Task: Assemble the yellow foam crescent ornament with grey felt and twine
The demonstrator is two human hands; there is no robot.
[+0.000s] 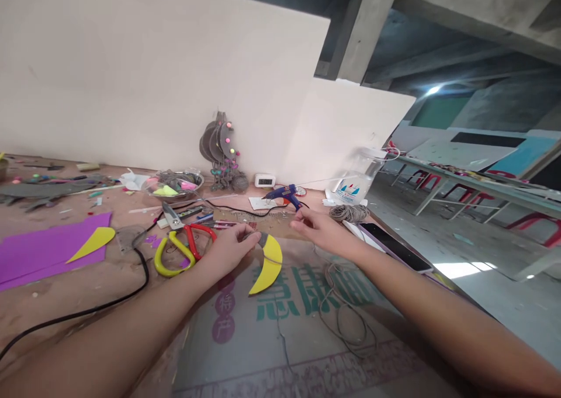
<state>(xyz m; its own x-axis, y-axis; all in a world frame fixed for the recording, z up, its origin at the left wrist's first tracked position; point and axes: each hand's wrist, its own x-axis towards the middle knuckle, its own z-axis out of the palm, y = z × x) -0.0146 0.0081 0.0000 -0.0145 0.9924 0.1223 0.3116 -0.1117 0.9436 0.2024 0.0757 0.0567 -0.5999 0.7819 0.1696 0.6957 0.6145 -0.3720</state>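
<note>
My left hand (pixel 234 246) pinches the upper tip of a yellow crescent cutout (pixel 273 263). Grey yarn (pixel 263 240) is wound round that tip, and a strand crosses the crescent's middle. To the right, my right hand (pixel 313 229) is closed, thumb and fingers together, just below the handle of a blue glue gun (pixel 283 193). A thin grey strand runs from under this hand to a loose coil of yarn (pixel 335 304) on the board; the exact grip inside the fingers is hard to see.
Yellow-handled scissors (pixel 175 258) and red-handled scissors (pixel 199 234) lie beside my left wrist. Purple sheets (pixel 48 252) carry a yellow cutout (pixel 94 243). A black cord (pixel 87 311) crosses the left side. Behind stand a plastic jug (pixel 353 179), a small clock (pixel 265 180) and a phone (pixel 394 246).
</note>
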